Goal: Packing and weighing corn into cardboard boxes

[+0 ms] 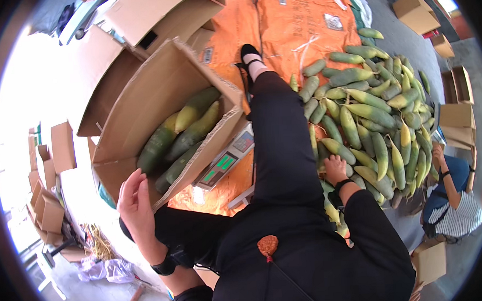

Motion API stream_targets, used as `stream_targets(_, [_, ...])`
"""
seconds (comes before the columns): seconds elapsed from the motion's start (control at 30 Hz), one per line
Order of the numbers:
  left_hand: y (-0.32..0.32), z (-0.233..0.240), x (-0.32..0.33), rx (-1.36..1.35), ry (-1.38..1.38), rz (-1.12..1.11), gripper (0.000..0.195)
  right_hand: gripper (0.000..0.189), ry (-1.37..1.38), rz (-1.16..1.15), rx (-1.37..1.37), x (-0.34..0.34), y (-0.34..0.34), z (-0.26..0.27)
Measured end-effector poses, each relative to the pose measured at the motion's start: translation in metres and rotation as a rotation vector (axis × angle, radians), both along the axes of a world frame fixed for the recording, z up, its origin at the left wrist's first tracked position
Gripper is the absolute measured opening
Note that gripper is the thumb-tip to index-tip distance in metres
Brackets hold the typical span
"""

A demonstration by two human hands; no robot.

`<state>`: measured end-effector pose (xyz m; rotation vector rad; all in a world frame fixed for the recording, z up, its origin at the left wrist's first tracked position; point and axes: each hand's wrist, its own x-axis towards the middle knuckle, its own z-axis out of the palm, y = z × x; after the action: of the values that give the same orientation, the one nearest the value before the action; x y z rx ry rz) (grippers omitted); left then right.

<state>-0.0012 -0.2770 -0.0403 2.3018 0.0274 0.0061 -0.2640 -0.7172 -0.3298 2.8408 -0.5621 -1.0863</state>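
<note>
An open cardboard box (126, 111) rests tilted on a digital scale (225, 161) with a lit green display. Several green radishes (192, 132) lie inside the box. My left hand (136, 197) is at the box's near left edge, its fingers loosely bent with nothing seen in them. On the right, my right hand (335, 168) reaches onto the near side of a large heap of green radishes (368, 112); its fingers rest on or between radishes, and whether they grip one is unclear.
Orange woven sacking (276, 24) lies under the heap. Larger cardboard boxes (150, 13) stand at the upper left, more boxes (457, 121) along the right. A co-worker in a striped shirt (460, 219) sits beyond the heap. Plastic bags (107, 270) and twine (97, 241) lie at the lower left.
</note>
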Motion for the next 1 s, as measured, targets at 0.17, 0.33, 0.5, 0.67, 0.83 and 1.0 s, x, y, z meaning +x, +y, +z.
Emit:
stream_targets(0.17, [-0.007,0.008,0.005,0.008,-0.057,-0.059,0.022,0.029,-0.106,-0.192,0.090,-0.007,-0.030,0.013])
stream_targets(0.33, [-0.002,0.013,0.006,0.002,-0.083,-0.083,0.022,0.053,-0.587,-0.348,0.171,0.027,-0.063,0.056])
stream_targets(0.5, [-0.009,0.022,0.011,-0.039,-0.086,-0.126,0.024,0.050,-1.148,-0.422,0.485,0.122,-0.077,0.156])
stream_targets(0.67, [-0.030,0.037,0.021,-0.117,-0.061,-0.211,0.036,0.045,-1.493,-0.272,0.893,0.217,-0.004,0.303])
stream_targets(0.83, [-0.043,0.055,0.036,-0.386,-0.022,-0.346,0.051,0.045,-1.329,-0.084,1.571,0.273,0.096,0.356])
stream_targets(1.0, [-0.057,0.057,0.041,-0.569,0.375,-0.424,0.050,0.051,-0.899,-0.001,1.838,0.290,0.167,0.331])
